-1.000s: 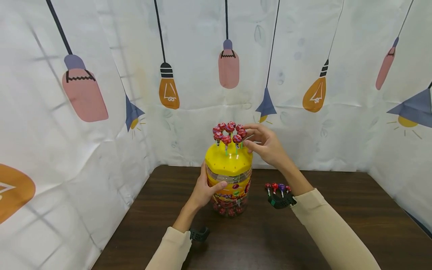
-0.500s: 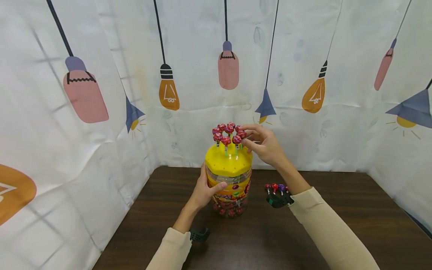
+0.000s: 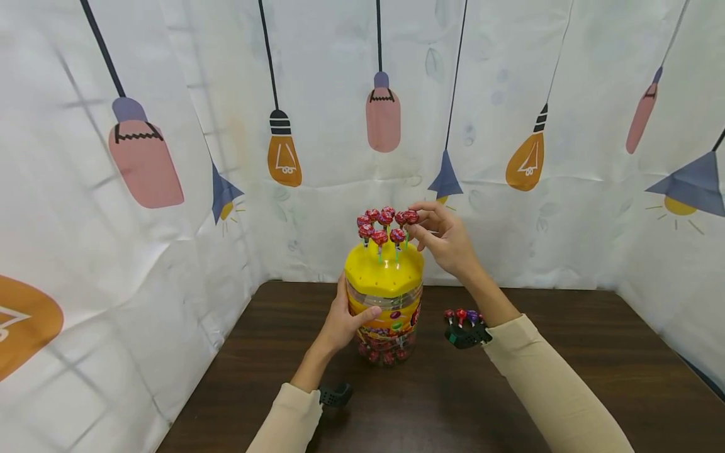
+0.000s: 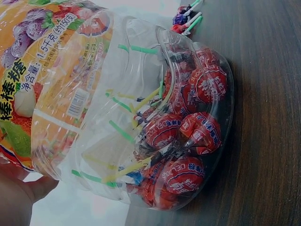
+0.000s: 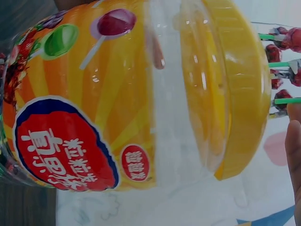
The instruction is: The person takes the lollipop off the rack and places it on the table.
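A clear plastic jar [image 3: 391, 314] with an orange fruit-print label and a yellow lid [image 3: 382, 277] stands on the table. Several red-wrapped lollipops stick up from holes in the lid, roughly in a ring. My left hand [image 3: 342, 318] grips the jar's left side, thumb across its front. At the ring's right edge my right hand [image 3: 442, 239] pinches a red lollipop [image 3: 411, 217] between thumb and fingers. Its green stick [image 5: 286, 100] points down at the lid, the end close to the lid's top in the right wrist view. More red lollipops [image 4: 183, 174] lie inside the jar's bottom.
Behind the right wrist, a few red and purple lollipops [image 3: 461, 313] lie on the dark wooden table [image 3: 566, 365]. A white curtain [image 3: 340, 207] printed with hanging lamps encloses the back and sides. Dark straps circle both wrists.
The lollipop pinched by my right hand has risen slightly and shifted right, away from the ring. My left hand keeps its grip on the jar, which has stayed in place.
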Tool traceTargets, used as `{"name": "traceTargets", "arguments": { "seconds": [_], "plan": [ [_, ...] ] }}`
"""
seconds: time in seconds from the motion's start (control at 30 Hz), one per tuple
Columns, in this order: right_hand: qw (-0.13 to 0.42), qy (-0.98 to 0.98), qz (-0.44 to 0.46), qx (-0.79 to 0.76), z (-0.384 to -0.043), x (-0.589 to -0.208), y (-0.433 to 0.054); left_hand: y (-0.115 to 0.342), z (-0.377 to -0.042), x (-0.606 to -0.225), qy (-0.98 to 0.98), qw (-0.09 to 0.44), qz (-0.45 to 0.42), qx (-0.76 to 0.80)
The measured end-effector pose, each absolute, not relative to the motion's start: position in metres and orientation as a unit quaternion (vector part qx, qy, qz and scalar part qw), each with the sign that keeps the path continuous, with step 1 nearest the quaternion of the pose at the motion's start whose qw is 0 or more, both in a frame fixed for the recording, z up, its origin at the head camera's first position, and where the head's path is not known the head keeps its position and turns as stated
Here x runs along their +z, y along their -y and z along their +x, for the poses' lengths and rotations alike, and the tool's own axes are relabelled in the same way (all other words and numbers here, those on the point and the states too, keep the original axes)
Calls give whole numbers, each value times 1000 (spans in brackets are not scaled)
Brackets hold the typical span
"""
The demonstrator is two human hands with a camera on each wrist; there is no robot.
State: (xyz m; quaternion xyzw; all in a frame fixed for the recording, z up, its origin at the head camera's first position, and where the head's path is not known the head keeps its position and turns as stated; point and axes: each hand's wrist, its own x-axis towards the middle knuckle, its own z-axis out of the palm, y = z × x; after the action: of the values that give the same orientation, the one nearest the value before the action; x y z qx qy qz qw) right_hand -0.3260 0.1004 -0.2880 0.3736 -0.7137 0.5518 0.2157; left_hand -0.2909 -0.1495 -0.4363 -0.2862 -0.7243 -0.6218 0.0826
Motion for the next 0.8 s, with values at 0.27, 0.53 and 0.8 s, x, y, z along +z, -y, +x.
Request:
{"name": "traceTargets", "arguments": {
  "seconds": [0.27, 0.53, 0.8],
  "plan": [
    [224, 706, 363, 565, -318, -288, -109, 149, -290, -435, 720, 82, -291, -625],
    [202, 696, 354, 591, -316, -307, -127, 149, -290, -436, 717, 84, -297, -625],
    [163, 692, 326, 623, -307, -332, -146, 148, -290, -435, 717, 83, -297, -626]
  ]
}}
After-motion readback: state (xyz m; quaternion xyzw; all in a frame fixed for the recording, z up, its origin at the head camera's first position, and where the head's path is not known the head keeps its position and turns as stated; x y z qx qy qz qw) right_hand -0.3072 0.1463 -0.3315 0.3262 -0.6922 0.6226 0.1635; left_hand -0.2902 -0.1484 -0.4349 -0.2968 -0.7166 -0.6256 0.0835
